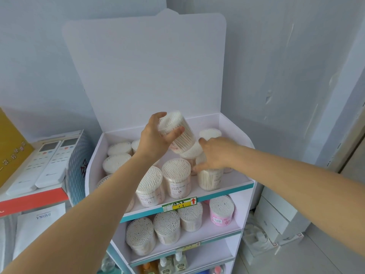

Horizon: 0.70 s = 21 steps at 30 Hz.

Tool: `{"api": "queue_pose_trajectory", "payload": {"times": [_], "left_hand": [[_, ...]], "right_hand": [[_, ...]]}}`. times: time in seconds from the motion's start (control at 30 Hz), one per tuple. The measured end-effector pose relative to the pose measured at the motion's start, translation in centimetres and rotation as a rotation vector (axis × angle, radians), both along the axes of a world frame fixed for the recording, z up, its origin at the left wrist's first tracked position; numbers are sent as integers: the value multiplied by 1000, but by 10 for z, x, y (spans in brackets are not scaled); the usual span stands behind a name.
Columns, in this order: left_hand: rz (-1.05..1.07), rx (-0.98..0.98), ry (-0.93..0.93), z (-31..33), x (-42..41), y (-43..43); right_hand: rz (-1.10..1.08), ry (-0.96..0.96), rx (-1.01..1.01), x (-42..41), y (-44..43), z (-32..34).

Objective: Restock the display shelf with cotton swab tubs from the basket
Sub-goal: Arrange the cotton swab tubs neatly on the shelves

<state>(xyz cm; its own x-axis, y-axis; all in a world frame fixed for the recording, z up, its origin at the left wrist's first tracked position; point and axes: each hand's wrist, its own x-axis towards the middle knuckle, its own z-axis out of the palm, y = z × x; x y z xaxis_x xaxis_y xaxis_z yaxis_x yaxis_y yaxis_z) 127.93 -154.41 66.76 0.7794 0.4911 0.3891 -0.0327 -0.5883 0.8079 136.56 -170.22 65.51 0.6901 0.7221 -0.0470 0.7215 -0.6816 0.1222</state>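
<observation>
A white cardboard display shelf [223, 186] stands in front of me with several clear cotton swab tubs on its top tier. My left hand [154, 139] holds one clear tub [175, 129] tilted above the back of that tier. My right hand [215, 155] rests on top of another tub [209, 177] at the front right of the tier, fingers curled over it. Two more tubs [176, 177] stand at the front middle. The basket is not in view.
The second tier holds several more tubs, one with a pink label [221, 213]. Bottles [178, 262] stand on a lower tier. A box of white remote controls [49, 165] lies to the left. White boxes [276, 218] are stacked on the floor at right.
</observation>
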Motion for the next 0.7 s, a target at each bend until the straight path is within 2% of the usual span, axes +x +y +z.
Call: {"api": "queue_pose_trajectory", "payload": {"times": [0.1, 0.23, 0.3, 0.53, 0.7], "left_hand": [[-11, -3, 1, 2, 0, -1], [-11, 12, 10, 3, 1, 0], [-11, 5, 18, 4, 1, 0], [-27, 12, 28, 8, 6, 0], [-32, 13, 22, 8, 8, -3]], "right_hand": [[-33, 46, 87, 7, -1, 10], [64, 266, -112, 10, -3, 20], [72, 264, -126, 8, -3, 12], [17, 230, 25, 6, -3, 0], [-30, 290, 116, 15, -20, 28]]}}
